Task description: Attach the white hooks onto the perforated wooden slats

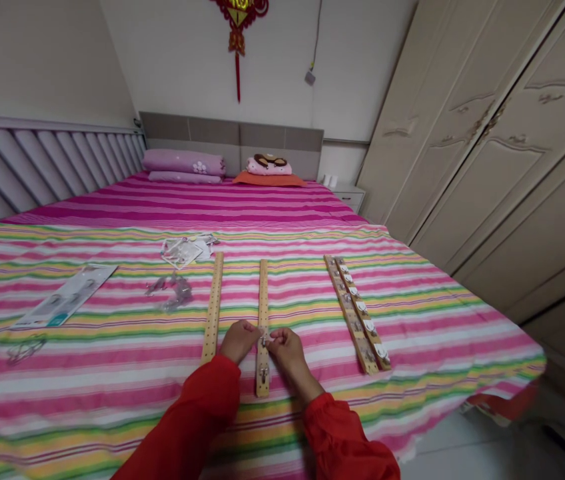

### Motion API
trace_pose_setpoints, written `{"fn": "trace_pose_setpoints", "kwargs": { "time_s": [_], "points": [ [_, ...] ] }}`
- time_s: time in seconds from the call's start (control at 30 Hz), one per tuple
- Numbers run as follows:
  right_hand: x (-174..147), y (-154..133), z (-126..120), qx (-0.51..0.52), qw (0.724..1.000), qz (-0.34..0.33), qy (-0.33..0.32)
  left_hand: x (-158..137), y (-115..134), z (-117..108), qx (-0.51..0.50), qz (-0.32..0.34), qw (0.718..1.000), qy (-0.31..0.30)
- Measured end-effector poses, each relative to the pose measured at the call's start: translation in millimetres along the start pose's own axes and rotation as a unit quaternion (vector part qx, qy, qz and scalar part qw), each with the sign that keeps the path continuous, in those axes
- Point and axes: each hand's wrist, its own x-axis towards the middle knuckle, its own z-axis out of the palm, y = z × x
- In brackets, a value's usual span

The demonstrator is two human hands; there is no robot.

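Observation:
Over the middle perforated wooden strip (263,293), my two hands meet from either side. My left hand (239,341) is closed, its fingertips pinched at the strip's left edge; what they hold is too small to make out. From the right, my right hand (286,347) pinches a small shiny metal hook (263,341) on the strip. A second metal hook (263,371) sits nearer the strip's front end. Another perforated wooden strip (214,300) lies left of it, partly hidden by my left hand and sleeve.
To the right lie a strip with metal pieces (350,313) and a strip with white round pieces (362,307). Leftward are clear plastic bits (177,293), packets (182,251), a long package (67,297) and wire rings (26,348). A striped cloth (112,407) covers the bed.

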Motion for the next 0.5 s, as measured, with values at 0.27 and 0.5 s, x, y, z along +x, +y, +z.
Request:
{"fn": "trace_pose_setpoints", "kwargs": {
  "time_s": [0.27, 0.5],
  "points": [
    [-3, -7, 1, 0.004, 1.0, 0.011, 0.015, 11, -6, -1, 0.002, 0.005, 1.0, -0.017],
    [-2, -2, 2, 0.026, 1.0, 0.003, 0.012, 15, 2, 1, -0.014, -0.022, 1.0, -0.002]
  ]
}}
